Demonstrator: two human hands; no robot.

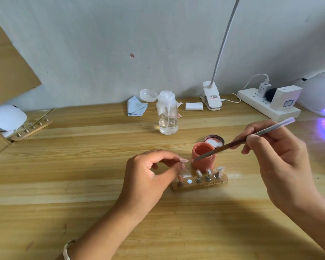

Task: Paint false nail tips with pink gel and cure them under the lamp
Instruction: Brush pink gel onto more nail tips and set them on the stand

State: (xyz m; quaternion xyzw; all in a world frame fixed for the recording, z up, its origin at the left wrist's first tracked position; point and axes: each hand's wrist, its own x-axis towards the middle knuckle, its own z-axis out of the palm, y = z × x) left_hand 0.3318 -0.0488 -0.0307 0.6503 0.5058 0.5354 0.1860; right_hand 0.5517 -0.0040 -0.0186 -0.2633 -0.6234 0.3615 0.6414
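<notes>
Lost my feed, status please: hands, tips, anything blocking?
Left hand pinches one nail tip. Right hand holds brush, bristles at it. Gel pot open. Nothing blocking.

Pink gel pot (pixel 203 158), pale striped wooden table (pixel 83 166), blue cloth (pixel 136 106), violet-glowing white lamp (pixel 320 94)

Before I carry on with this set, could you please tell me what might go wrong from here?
1. The open gel pot stands right behind the wooden holder, close to both hands; the right hand or its brush might tip it.
2. The left hand pinches the nail tip right where the brush meets it, so a finger could smudge wet gel.
3. The cure lamp glows while the pot is open; stray light may thicken the gel.
</notes>
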